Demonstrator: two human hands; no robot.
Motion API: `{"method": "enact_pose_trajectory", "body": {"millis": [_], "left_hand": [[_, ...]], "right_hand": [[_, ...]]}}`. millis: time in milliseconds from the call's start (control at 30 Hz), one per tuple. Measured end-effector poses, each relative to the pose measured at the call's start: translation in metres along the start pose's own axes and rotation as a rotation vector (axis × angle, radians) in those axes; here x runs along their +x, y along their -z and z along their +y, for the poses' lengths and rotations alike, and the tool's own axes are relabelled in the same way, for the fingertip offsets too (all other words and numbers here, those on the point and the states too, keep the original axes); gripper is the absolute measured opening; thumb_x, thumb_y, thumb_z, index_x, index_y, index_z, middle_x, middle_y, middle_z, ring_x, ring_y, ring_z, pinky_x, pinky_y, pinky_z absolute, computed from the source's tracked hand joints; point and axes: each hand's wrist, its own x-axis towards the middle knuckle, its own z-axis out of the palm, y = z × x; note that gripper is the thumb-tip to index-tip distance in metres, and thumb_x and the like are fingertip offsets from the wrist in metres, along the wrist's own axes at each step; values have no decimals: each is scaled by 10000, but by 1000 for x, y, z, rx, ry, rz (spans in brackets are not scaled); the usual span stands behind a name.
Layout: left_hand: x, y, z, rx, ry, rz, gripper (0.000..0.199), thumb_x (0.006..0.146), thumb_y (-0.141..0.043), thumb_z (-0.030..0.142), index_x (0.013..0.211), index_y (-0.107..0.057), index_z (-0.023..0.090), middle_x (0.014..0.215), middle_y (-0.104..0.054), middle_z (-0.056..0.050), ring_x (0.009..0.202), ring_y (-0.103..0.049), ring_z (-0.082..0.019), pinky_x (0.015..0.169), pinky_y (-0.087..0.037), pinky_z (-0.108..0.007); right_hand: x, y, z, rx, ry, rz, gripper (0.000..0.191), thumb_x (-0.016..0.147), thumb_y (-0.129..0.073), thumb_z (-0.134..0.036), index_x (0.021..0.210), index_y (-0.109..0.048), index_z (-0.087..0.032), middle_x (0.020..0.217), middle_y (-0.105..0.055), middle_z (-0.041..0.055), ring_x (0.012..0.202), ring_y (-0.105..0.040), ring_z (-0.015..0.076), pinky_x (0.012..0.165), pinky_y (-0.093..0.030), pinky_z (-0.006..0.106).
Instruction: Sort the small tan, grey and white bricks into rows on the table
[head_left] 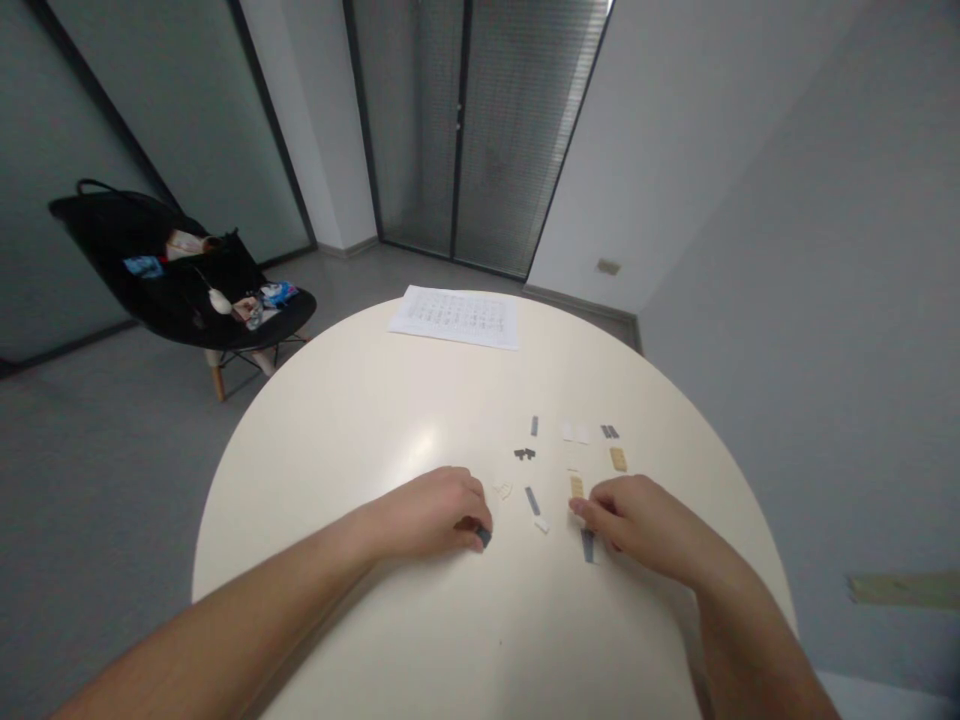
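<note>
Near the middle of the round white table, my left hand (442, 510) is closed on a small dark piece (484, 536) at its fingertips. My right hand (626, 515) is closed, its thumb and finger together beside a tan piece (577, 486); whatever is between them is too small to name. Just below those fingers lie dark grey strips (587, 546). Between the hands are a grey strip (532, 500), a small white piece (541, 524) and thin cream pieces (505, 490).
Farther back lie another grey strip (535, 426), dark pieces (525, 454), white squares (576, 433), dark strips (610, 432) and a tan block (618, 459). A printed paper (455, 317) rests at the far edge. A black chair (165, 300) holding items stands left.
</note>
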Motion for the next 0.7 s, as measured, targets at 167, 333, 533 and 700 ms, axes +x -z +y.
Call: {"method": "enact_pose_trajectory", "body": {"millis": [167,333,533,700], "left_hand": [[3,1,6,-45,119,104,111,831,-657,197,921,-722,202,848,-726,-31,801,-635,-177,726,-432,-255],[1,-5,9,-360,259,242,100,846,-632,239,931,-668,202,813,-718,-11,649,-618,-126,633,-428,-224],[4,-16,0,-901,273,362,280,784,-721,282,859,-462,204,783,-704,-8,670,-626,-129,598,-417,-218],[7,-19,-3,-1075,240,383,337,768,-755,307,839,-444,198,820,-716,-28,726,-648,-140,639,-428,-234]], "right_hand": [[7,-10,-16,49,157,175,395,915,-477,-426,611,-594,-201,594,-637,19,557,-541,144,541,-322,259],[11,-27,-38,238,398,289,171,891,-564,-315,904,-702,-214,773,-715,19,648,-605,135,609,-408,241],[11,-36,-46,341,633,361,221,908,-518,-166,1028,-684,-249,877,-723,15,747,-631,121,664,-451,229],[15,-38,-48,374,727,480,201,878,-600,-173,1060,-666,-226,867,-712,25,691,-623,113,637,-492,226]]}}
